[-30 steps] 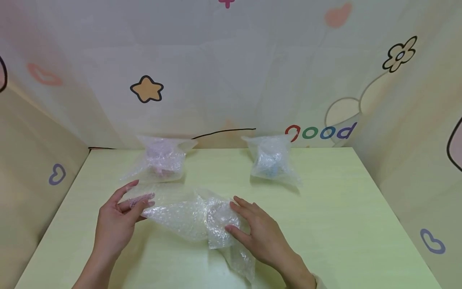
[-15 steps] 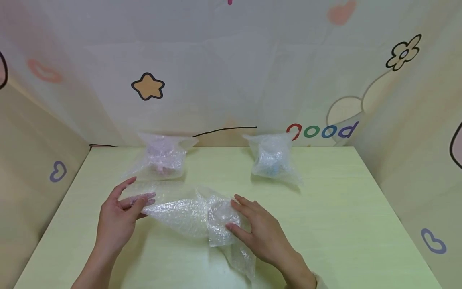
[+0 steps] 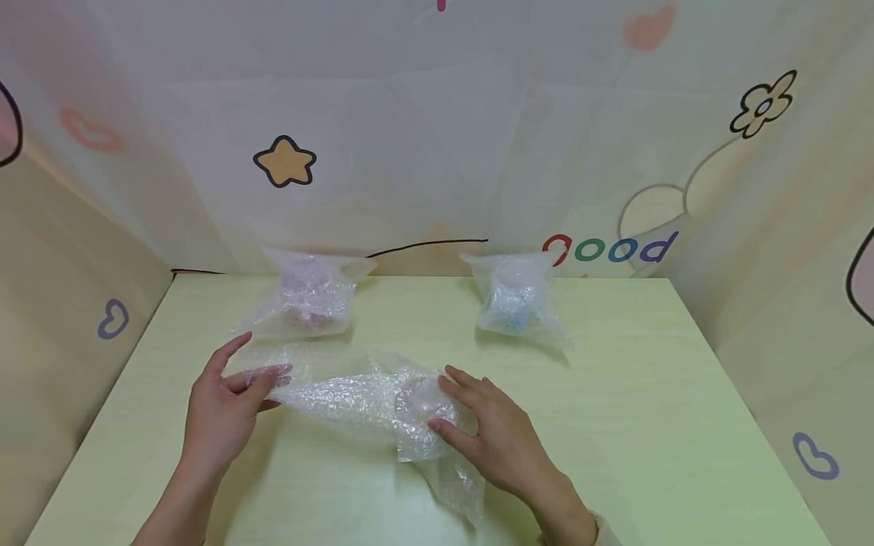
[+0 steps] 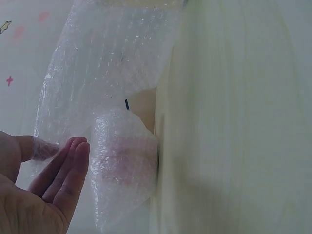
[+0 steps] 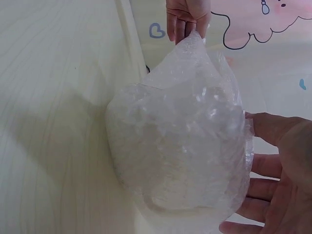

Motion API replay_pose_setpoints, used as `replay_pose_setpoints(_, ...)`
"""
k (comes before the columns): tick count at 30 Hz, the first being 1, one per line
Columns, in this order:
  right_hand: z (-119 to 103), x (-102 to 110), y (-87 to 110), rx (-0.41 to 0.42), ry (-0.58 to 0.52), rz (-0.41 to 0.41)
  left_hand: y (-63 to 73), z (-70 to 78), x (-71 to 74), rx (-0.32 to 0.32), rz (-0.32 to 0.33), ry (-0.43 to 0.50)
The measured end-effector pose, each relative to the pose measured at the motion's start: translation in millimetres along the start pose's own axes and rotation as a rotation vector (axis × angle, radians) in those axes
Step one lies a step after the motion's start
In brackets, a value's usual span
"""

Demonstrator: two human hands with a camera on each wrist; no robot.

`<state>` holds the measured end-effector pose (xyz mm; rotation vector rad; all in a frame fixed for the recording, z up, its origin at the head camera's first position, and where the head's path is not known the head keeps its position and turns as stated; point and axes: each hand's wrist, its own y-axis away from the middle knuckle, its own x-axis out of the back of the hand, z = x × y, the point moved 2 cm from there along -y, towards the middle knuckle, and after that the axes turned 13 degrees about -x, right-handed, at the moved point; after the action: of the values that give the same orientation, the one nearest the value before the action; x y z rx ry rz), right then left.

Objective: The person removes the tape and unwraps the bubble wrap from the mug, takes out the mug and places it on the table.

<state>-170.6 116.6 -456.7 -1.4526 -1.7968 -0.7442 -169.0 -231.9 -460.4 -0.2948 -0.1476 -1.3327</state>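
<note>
The hands are apart, with the bubble-wrapped bundle between them at the middle of the bench. The left hand pinches the wrap's tapered end; the right hand touches the bundle's side, fingers spread. Behind are a pinkish packet and a bluish packet.
</note>
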Motion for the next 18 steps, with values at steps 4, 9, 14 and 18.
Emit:
replay_pose_setpoints(4, 0.6, -0.1, 0.2, -0.006, -0.007, 0.003, -0.3, -0.9, 1.8, 0.011, 0.008, -0.064)
replay_pose_setpoints(9, 1.7, -0.5, 0.5, -0.011, -0.021, 0.004, -2.3, -1.5, 1.9, 0.022, 0.020, -0.103)
replay_pose_setpoints(14, 2.0, -0.5, 0.4, -0.004, -0.023, 0.009, -2.7, -1.3, 1.5, 0.010, 0.013, -0.077)
replay_pose_setpoints(18, 1.8, 0.1, 0.1, 0.000, -0.021, 0.005, -4.0, -1.1, 0.7, 0.016, -0.010, -0.033)
